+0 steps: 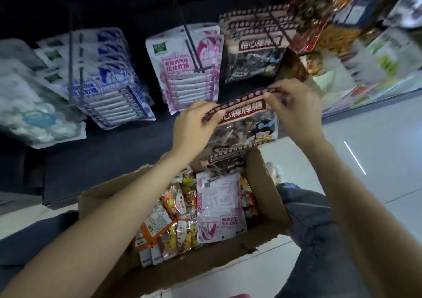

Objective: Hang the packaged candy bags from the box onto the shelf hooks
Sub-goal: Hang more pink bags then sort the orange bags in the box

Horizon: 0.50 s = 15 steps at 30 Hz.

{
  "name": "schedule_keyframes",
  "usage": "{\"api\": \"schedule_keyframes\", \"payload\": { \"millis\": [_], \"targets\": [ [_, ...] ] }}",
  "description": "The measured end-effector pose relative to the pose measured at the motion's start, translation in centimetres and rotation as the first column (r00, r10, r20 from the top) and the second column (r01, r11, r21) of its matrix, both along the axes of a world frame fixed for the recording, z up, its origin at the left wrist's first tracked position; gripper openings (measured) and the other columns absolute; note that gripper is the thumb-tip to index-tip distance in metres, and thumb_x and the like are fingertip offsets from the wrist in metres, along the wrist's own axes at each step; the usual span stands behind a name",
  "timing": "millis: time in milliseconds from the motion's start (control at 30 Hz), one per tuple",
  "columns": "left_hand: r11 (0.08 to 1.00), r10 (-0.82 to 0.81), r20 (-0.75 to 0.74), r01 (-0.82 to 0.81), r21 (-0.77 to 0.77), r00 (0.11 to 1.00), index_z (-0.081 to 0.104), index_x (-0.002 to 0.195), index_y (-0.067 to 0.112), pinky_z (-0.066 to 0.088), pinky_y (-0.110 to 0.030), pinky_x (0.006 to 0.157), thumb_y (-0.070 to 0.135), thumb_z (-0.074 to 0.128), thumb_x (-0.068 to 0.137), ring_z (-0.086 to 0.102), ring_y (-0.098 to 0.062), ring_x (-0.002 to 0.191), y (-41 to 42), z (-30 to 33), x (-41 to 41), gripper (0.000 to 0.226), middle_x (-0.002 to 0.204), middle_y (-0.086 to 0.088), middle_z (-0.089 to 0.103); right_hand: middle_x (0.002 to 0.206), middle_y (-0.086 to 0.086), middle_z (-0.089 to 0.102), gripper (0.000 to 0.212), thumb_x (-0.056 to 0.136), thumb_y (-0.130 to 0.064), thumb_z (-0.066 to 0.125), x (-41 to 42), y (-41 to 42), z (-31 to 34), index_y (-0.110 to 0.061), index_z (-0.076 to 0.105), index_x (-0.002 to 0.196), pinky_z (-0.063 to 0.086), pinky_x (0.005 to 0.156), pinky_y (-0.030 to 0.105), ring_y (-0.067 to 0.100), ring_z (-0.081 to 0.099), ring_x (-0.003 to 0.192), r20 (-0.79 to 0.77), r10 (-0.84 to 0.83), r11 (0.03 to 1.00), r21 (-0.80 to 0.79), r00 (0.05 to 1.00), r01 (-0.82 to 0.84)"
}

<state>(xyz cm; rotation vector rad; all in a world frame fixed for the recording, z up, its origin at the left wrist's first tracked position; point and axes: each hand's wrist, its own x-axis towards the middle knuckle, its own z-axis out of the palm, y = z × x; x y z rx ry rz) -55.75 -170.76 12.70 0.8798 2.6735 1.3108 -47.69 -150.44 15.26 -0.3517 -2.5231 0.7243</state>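
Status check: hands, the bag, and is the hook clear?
Both hands, left and right, pinch the lollipop bag by its header, above the box. Not yet hung. Matching bags already fill the hook ahead.

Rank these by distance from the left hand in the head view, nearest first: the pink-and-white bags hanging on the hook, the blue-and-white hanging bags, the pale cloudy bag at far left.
From the left hand:
1. Pink-and-white hanging bags, just above it.
2. Blue-and-white hanging bags, further left.
3. Pale cloudy bag, at the far left edge.

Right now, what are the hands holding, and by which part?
Both hands hold one dark-red lollipop bag by its top header strip: left hand at the left end, right hand at the right end.
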Motion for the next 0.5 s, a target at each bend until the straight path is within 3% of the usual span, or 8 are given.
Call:
{"api": "schedule_keyframes", "payload": {
  "millis": [67,133,200,233,300,433,500],
  "targets": [
    [1.000,0.015,-0.018,-0.016,-0.016,1.000,0.069,0.111,0.014,0.046,-0.028,0.066,0.030,0.056,0.094,0.060,-0.012,0.082,3.1,1.1,-0.9,0.026,0.094,0.009,0.062,0.105,0.003,0.068,0.028,0.090,-0.034,0.061,-1.3,2.3,0.0,-0.012,0.069,0.104,0.049,0.075,0.030,0.016,0.061,0.089,-0.020,-0.083,0.992,-0.094,0.996,0.081],
    [0.999,0.046,0.037,-0.046,-0.019,0.998,0.067,0.115,0.016,0.048,-0.027,0.071,0.032,0.054,0.095,0.061,-0.013,0.088,6.0,1.4,-2.1,0.029,0.104,0.007,0.066,0.104,0.002,0.069,0.028,0.087,-0.036,0.064,-2.7,4.3,-0.8,-0.016,0.067,0.106,0.054,0.080,0.031,0.016,0.065,0.094,0.005,-0.122,0.907,-0.405,0.992,0.114],
    [0.999,0.054,0.107,-0.054,0.001,0.993,0.068,0.114,0.017,0.048,-0.025,0.078,0.035,0.053,0.096,0.062,-0.013,0.097,8.5,1.2,-3.3,0.030,0.110,0.004,0.068,0.097,0.004,0.068,0.022,0.088,-0.030,0.066,-3.8,6.0,-2.0,-0.014,0.061,0.103,0.056,0.084,0.041,0.025,0.067,0.100,-0.003,-0.135,0.639,-0.764,0.991,0.085],
    [0.998,0.058,0.124,-0.060,0.009,0.991,0.069,0.112,0.018,0.048,-0.025,0.080,0.036,0.053,0.095,0.062,-0.013,0.100,9.7,1.1,-3.9,0.029,0.111,0.004,0.069,0.095,0.004,0.068,0.017,0.090,-0.026,0.064,-4.3,6.6,-2.5,-0.013,0.059,0.099,0.056,0.085,0.046,0.027,0.067,0.101,-0.015,-0.145,0.539,-0.840,0.989,0.066],
    [0.996,0.086,0.122,-0.087,0.003,0.989,0.070,0.109,0.020,0.049,-0.027,0.080,0.039,0.054,0.094,0.063,-0.014,0.100,11.7,0.8,-4.9,0.028,0.108,0.004,0.070,0.092,0.004,0.067,0.009,0.093,-0.023,0.061,-5.1,7.5,-3.0,-0.015,0.056,0.093,0.056,0.083,0.049,0.027,0.069,0.097,-0.016,-0.188,0.504,-0.860,0.982,0.082],
    [0.989,0.145,0.080,-0.146,0.003,0.986,0.070,0.108,0.023,0.051,-0.029,0.080,0.042,0.056,0.092,0.062,-0.011,0.097,14.0,0.6,-6.7,0.029,0.107,0.007,0.070,0.087,0.002,0.065,0.010,0.096,-0.021,0.056,-6.6,8.7,-2.8,-0.019,0.051,0.087,0.060,0.066,0.028,0.022,0.070,0.089,-0.016,-0.254,0.558,-0.819,0.967,0.133],
    [0.989,0.150,0.062,-0.149,-0.008,0.987,0.069,0.110,0.022,0.047,-0.024,0.075,0.042,0.056,0.092,0.059,-0.006,0.091,14.6,0.7,-7.2,0.030,0.103,0.011,0.068,0.086,0.001,0.066,0.012,0.096,-0.021,0.055,-7.3,9.4,-2.8,-0.018,0.050,0.086,0.059,0.066,0.027,0.017,0.071,0.086,-0.020,-0.246,0.586,-0.799,0.969,0.132]
  ]
}}
